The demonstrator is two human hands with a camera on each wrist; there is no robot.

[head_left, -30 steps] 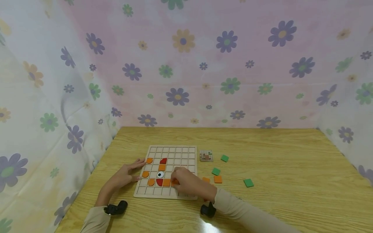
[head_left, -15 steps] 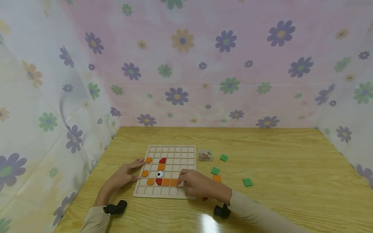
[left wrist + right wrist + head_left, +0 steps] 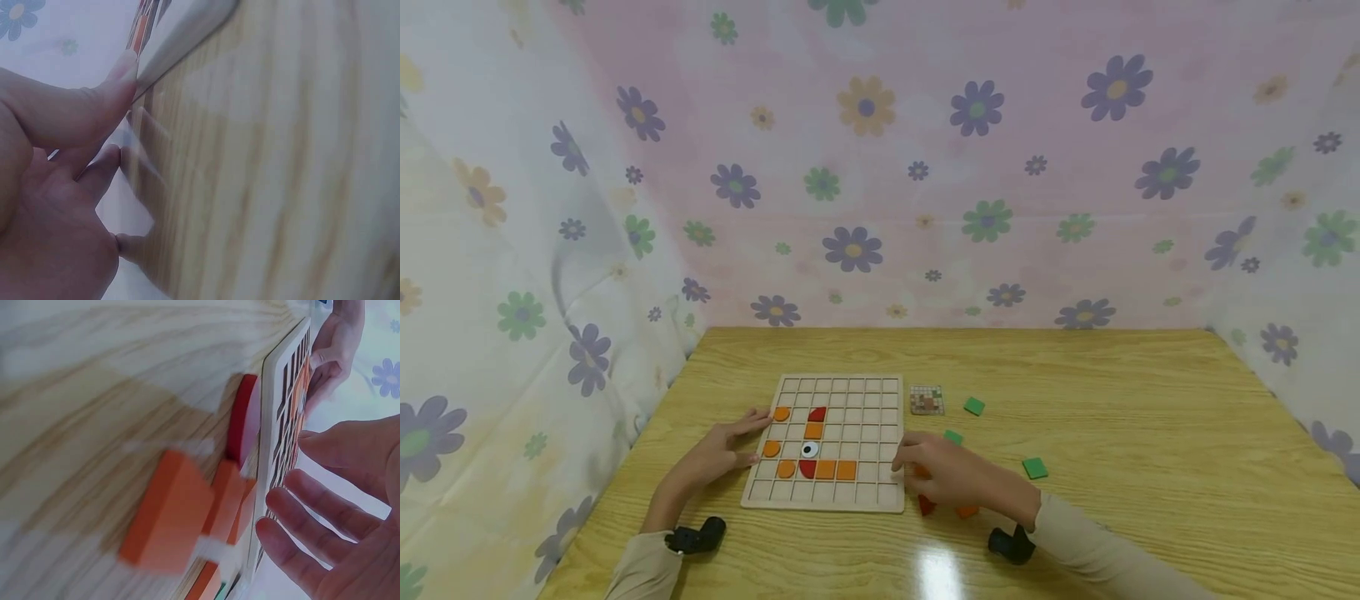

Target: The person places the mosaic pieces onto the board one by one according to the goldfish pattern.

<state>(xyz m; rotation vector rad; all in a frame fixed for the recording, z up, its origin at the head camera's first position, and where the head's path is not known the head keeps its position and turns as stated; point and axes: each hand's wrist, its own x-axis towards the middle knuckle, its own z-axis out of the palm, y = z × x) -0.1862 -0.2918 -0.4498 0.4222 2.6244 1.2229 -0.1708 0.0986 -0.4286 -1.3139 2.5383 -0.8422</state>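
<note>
A gridded wooden board lies on the table. On it sit orange discs, orange squares, two red rounded pieces and a white eye piece. At the board's left edge rests my left hand, its fingertips touching the rim. My right hand hovers over the board's right edge and the loose tiles there, holding nothing. In the right wrist view its fingers are spread and slightly bent, above a loose red piece and orange tiles, some of which the hand partly hides in the head view.
A small printed pattern card lies right of the board. Loose green squares are scattered farther right on the wood-grain table. Flowered cloth hangs behind and at both sides.
My right hand has let go of the orange square, now lying in the row beside another, and has moved right to the board's edge. My left hand stays put.
</note>
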